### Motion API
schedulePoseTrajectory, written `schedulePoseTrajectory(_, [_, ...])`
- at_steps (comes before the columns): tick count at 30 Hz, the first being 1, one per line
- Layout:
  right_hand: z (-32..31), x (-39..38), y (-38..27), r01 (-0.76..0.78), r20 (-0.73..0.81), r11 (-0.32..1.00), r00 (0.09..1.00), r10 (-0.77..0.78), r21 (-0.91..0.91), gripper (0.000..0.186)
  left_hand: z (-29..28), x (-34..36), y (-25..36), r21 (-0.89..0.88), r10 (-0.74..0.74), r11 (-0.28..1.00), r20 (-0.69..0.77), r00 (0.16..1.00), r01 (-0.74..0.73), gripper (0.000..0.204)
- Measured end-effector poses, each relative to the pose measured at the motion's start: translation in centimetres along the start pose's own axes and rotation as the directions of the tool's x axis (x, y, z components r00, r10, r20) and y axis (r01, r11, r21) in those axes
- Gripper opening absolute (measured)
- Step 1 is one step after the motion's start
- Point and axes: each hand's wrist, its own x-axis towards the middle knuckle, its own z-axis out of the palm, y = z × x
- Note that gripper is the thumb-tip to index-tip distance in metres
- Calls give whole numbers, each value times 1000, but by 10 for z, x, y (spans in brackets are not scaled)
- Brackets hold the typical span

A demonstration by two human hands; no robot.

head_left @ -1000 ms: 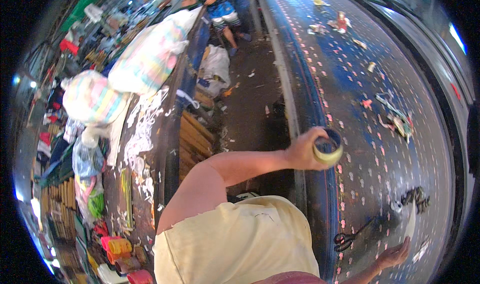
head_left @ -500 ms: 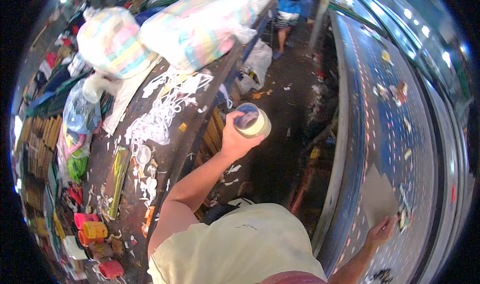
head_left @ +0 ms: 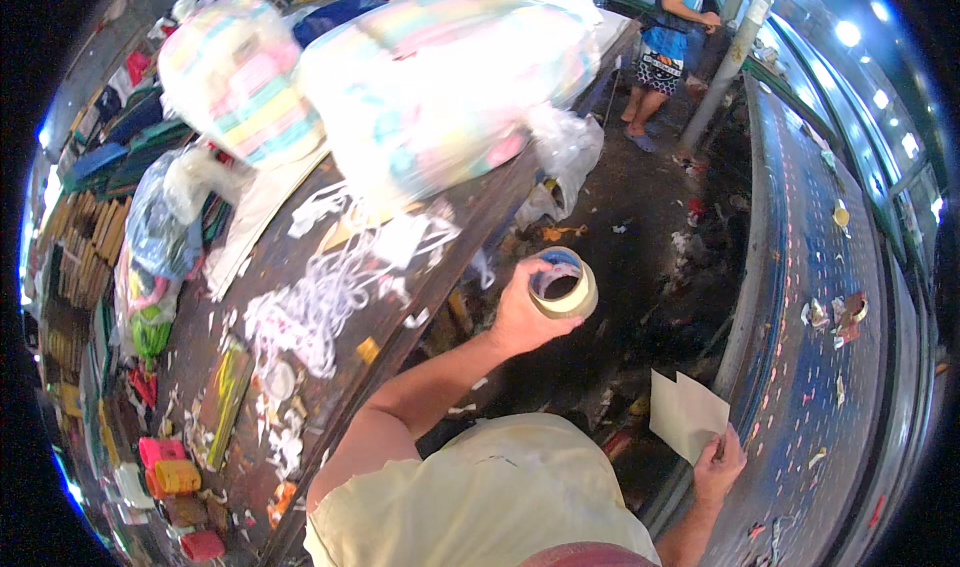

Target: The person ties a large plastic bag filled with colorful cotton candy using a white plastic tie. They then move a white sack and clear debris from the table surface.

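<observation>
My left hand [head_left: 518,315] is closed around a ring-shaped roll of tape [head_left: 586,295], cream on its outer wall and bluish inside, held over the gap between the table and the belt. Whether it is one roll or two pressed together I cannot tell. A flat pale piece of cardboard [head_left: 686,413] with a notched top edge is pinched by its lower corner in my right hand [head_left: 720,461], beside the near edge of the conveyor belt [head_left: 785,267]. Tangled white cord [head_left: 315,307] lies on the dark table [head_left: 292,207], left of my left hand.
Large plastic-wrapped bundles [head_left: 450,87] stand on the table's far end. Red and yellow cut tubes [head_left: 176,475] sit at lower left. Paper scraps litter the belt. Beyond the gap, another person [head_left: 662,42] stands by a grey post [head_left: 728,72].
My right hand has brought the cardboard leftward, from over the belt to its near edge. The view has turned left; my left hand keeps hold of the tape roll.
</observation>
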Motion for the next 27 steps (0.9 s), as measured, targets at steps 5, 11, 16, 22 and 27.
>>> schedulePoseTrajectory(5, [16, 96, 103, -117, -109, 993, 987, 115, -13, 30, 107, 83, -31, -198, 153, 970, 66, 986, -137, 92])
schedulePoseTrajectory(11, [40, 272, 171, -20, -202, 992, 978, 45, 126, 31, 199, 198, -49, -130, 235, 966, 80, 969, -224, 94])
schedulePoseTrajectory(16, [69, 426, 171, -7, -103, 977, 994, 30, 213, 27, 242, 282, -59, -34, 50, 998, -13, 999, -51, 95])
schedulePoseTrajectory(22, [147, 587, 190, 62, -15, 954, 998, -60, 293, 23, 281, 398, -116, 59, 21, 998, -138, 990, -13, 94])
schedulePoseTrajectory(27, [204, 714, 204, 25, 108, 989, 993, -41, 148, 28, 303, 542, -164, 44, -6, 999, -352, 936, 23, 94])
